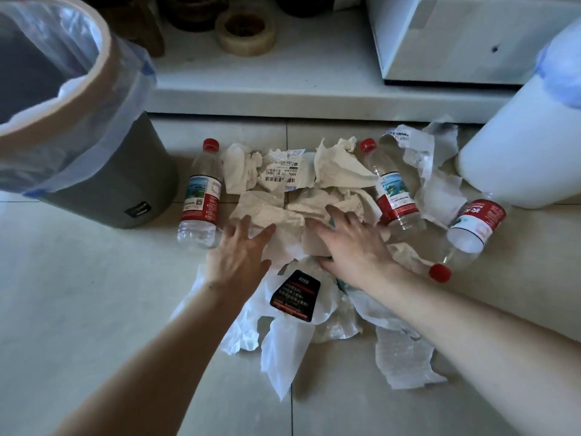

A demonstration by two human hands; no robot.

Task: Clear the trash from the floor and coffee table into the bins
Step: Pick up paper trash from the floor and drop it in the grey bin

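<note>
Grey bin (pixel 94 171): rim cut off left.
White bin (pixel 518 146): cut off right.
Label print (pixel 295 295): unreadable.

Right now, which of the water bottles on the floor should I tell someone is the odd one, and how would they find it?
Start at the white bin on the right. Just below its base lies a water bottle beside the torn paper. Unlike the other two bottles, its red cap points toward the person, not the white shelf.

Head view, looking down, near floor (pixel 78 309).
</note>
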